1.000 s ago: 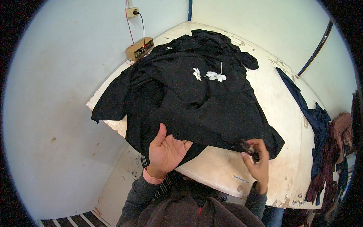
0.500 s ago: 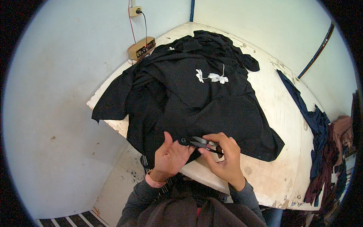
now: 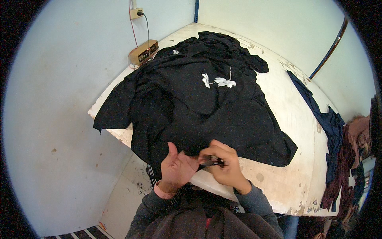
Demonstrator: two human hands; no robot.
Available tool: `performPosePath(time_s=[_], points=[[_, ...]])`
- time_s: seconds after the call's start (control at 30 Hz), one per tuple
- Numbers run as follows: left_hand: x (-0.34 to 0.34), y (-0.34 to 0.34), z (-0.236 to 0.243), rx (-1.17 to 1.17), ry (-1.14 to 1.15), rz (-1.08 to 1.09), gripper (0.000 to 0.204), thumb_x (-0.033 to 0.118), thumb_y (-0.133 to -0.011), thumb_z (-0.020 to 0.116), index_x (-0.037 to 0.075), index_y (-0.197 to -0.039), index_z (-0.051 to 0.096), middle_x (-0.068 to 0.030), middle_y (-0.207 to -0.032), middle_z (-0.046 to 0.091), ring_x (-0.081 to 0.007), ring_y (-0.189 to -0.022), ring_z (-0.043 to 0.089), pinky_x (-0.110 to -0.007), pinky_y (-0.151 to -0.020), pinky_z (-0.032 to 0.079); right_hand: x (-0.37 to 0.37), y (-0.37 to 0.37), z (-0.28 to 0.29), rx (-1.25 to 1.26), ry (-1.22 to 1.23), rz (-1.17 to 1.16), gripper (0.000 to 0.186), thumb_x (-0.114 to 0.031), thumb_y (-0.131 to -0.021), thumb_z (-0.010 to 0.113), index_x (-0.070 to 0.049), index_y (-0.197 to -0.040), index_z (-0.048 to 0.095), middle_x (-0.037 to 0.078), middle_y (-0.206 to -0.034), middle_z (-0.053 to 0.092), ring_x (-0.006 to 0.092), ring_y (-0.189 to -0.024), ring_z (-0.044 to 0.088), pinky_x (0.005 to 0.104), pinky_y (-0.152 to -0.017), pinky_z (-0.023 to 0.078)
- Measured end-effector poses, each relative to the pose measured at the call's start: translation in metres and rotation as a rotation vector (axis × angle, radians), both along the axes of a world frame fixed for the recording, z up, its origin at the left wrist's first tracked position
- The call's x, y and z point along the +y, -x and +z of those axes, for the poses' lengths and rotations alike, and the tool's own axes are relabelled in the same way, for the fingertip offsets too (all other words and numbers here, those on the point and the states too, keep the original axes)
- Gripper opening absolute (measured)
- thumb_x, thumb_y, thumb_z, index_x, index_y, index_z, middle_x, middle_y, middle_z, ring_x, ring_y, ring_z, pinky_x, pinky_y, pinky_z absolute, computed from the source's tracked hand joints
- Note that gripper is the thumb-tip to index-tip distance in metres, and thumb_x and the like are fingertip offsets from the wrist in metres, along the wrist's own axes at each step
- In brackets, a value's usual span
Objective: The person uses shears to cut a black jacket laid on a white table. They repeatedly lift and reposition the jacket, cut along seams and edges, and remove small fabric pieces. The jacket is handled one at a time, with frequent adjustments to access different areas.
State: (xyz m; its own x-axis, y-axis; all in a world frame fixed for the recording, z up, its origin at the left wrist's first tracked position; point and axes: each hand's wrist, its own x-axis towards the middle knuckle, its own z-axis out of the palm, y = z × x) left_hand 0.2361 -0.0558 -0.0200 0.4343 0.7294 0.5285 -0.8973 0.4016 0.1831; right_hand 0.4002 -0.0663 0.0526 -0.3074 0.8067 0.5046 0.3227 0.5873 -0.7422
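A black garment (image 3: 195,115) with white flower appliqués (image 3: 223,82) lies spread over a pale worktable (image 3: 286,187). My left hand (image 3: 177,169) is palm up at its front edge, thumb raised and apart, fingertips against the fabric and partly hidden. Beside it, my right hand (image 3: 223,167) is closed on small dark scissors (image 3: 213,162), blurred, at the garment's edge near my left fingertips.
A tan device (image 3: 141,51) with cables sits at the table's back left, below a wall socket (image 3: 135,12). Navy fabric (image 3: 330,119) runs along the right edge, beside brown and maroon cloths (image 3: 354,143). Pale walls border the table.
My right hand moved left with the scissors from the garment's right part to beside my left hand, then turned slightly. My left hand shifted a little lower.
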Motion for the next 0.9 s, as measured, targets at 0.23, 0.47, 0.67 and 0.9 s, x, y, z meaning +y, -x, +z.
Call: performPosePath(time_s=[0.23, 0.47, 0.67, 0.9], points=[[-0.010, -0.002, 0.029, -0.072, 0.284, 0.016, 0.082, 0.059, -0.107, 0.021, -0.009, -0.146, 0.041, -0.0226, -0.154, 0.044, -0.0340, -0.145, 0.038, -0.047, -0.124, 0.022, -0.005, -0.016, 0.014, -0.027, -0.076, -0.217, 0.031, -0.014, -0.076, 0.081, -0.010, -0.106, 0.071, 0.004, -0.084, 0.068, 0.0182, -0.068, 0.063, 0.0314, -0.061, 0.043], [-0.010, 0.004, 0.005, 0.010, 0.263, -0.044, 0.088, 0.064, -0.105, 0.023, -0.014, -0.139, 0.045, -0.0244, -0.138, 0.056, -0.0355, -0.138, 0.045, -0.045, -0.118, 0.030, -0.001, -0.001, 0.024, -0.326, -0.218, -0.146, 0.027, -0.024, -0.080, 0.079, -0.015, -0.104, 0.071, -0.001, -0.082, 0.068, 0.0180, -0.067, 0.064, 0.0344, -0.060, 0.035], [-0.013, 0.002, 0.008, 0.036, 0.239, -0.033, 0.072, 0.057, -0.108, 0.028, -0.006, -0.111, 0.063, -0.0180, -0.117, 0.063, -0.0271, -0.121, 0.053, -0.043, -0.117, 0.032, 0.002, 0.002, 0.019, -0.375, -0.330, -0.184, 0.023, -0.025, -0.082, 0.078, -0.015, -0.101, 0.072, -0.001, -0.082, 0.068, 0.0191, -0.067, 0.064, 0.0353, -0.060, 0.035], [-0.012, -0.015, -0.027, 0.460, 0.381, 0.323, 0.033, 0.028, -0.112, 0.040, 0.007, -0.110, 0.065, -0.0135, -0.115, 0.066, -0.0257, -0.111, 0.062, -0.052, -0.114, 0.042, -0.003, -0.033, 0.012, -0.159, -0.144, -0.346, 0.024, -0.018, -0.080, 0.081, -0.010, -0.102, 0.073, 0.004, -0.091, 0.071, 0.0195, -0.075, 0.063, 0.0323, -0.068, 0.039]])
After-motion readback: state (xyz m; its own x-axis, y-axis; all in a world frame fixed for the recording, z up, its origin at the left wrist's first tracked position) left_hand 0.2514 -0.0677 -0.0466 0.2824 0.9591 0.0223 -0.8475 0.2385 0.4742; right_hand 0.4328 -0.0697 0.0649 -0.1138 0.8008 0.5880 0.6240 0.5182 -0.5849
